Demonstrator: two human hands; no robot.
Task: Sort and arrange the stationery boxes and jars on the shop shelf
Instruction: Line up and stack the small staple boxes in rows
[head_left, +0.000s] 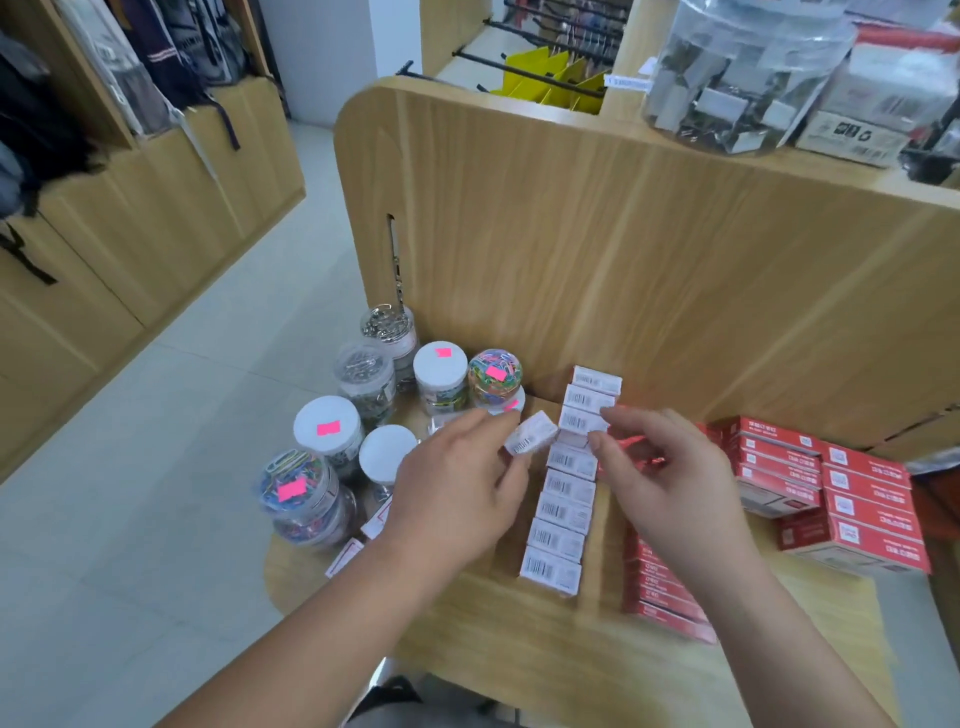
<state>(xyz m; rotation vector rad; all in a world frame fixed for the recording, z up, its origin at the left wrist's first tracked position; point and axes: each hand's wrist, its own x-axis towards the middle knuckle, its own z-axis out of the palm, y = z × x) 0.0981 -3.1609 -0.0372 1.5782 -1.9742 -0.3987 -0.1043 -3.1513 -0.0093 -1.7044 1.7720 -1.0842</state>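
Left hand (457, 483) over the shelf (519, 634), fingers closed on one small white box (531, 439), held tilted, barcode label up, at the fingertips. Right hand (670, 478) just beside it, thumb and forefinger curved toward each other with a gap between, pinching nothing that can be seen; fingertips very near the white row, contact not clear.

Under and between the hands, a row of small white boxes (563, 514), cardboard, rectangular, each with a printed barcode, set side by side from the front of the shelf to the back panel (623, 260). Middle of the row partly hidden by the right hand.

To the right, flat red boxes (862, 499) in stacks, glossy card with white print, text too blurred to read. More red boxes (665, 592) under the right forearm, mostly covered.

To the left, round clear plastic jars (363, 382) standing upright and close together, some with white lids (327, 428) and pink stickers, some filled with coloured clips (493, 376), others with silver metal clips. Nearest jars partly hidden behind the left wrist.

Shelf and back panel of pale wood-grain laminate, smooth, with rounded corners. On the upper shelf, a big clear jar (737, 78), cut off by the top edge, contents blurred.
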